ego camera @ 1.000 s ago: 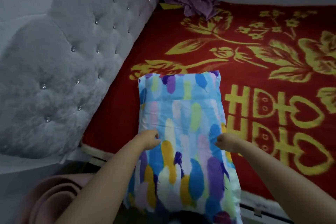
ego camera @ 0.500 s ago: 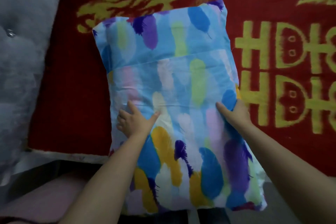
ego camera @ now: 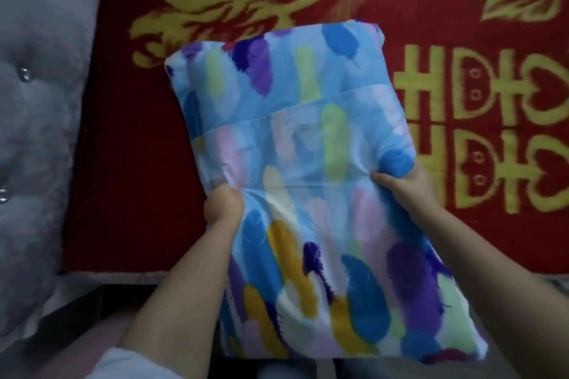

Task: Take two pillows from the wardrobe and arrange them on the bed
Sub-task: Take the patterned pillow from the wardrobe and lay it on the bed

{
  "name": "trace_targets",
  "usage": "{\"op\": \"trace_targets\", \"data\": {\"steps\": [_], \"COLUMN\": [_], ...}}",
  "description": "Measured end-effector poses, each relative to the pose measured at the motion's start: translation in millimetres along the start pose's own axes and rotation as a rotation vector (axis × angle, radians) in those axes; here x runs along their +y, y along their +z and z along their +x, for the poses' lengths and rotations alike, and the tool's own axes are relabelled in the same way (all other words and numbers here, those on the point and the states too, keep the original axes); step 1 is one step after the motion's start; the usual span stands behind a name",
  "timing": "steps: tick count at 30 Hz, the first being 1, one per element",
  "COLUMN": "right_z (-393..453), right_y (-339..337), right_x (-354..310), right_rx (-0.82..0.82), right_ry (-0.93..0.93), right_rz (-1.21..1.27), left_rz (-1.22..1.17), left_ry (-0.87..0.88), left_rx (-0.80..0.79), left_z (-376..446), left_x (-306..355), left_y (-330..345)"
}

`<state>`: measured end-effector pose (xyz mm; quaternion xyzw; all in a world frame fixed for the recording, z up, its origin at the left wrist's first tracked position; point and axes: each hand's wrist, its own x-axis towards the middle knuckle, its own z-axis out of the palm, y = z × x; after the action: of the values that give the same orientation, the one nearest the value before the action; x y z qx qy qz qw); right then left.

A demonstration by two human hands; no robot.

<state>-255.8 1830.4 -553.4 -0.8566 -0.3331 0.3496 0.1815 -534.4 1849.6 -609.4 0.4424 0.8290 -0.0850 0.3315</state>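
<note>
Cotton-like pillow [ego camera: 311, 181]: feather print in blue, purple, yellow and green on pale blue; a seam flap crosses its upper third.
Position: far end over the bed [ego camera: 123, 163], near end overhanging the bed's edge toward the person; whether it rests on the blanket or hangs lifted cannot be told.
Left hand [ego camera: 224, 204]: fingers curled, bunching the cover at the left edge.
Right hand [ego camera: 406, 183]: thumb on top, fingers wrapped under the right edge.
Risk: grip is on loose cover, not filling; the insert may shift or the case wrinkle.
Risk: released here, the overhanging end could slide off.
Headboard [ego camera: 37, 132]: grey tufted, at left.
</note>
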Motion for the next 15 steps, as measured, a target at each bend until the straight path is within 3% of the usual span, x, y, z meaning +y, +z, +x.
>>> {"op": "trace_targets", "data": {"steps": [6, 15], "right_z": [-28, -51], "right_y": [-39, -231], "right_x": [-41, -174], "right_rx": [0.082, 0.551], "right_ry": [-0.109, -0.493], "right_rz": [-0.021, -0.179], "left_rz": [-0.002, -0.185], "left_ry": [0.115, 0.634], "left_rx": [-0.008, 0.014], "left_z": [-22, -93], "left_x": [21, 197], "left_y": [-45, -162]}}
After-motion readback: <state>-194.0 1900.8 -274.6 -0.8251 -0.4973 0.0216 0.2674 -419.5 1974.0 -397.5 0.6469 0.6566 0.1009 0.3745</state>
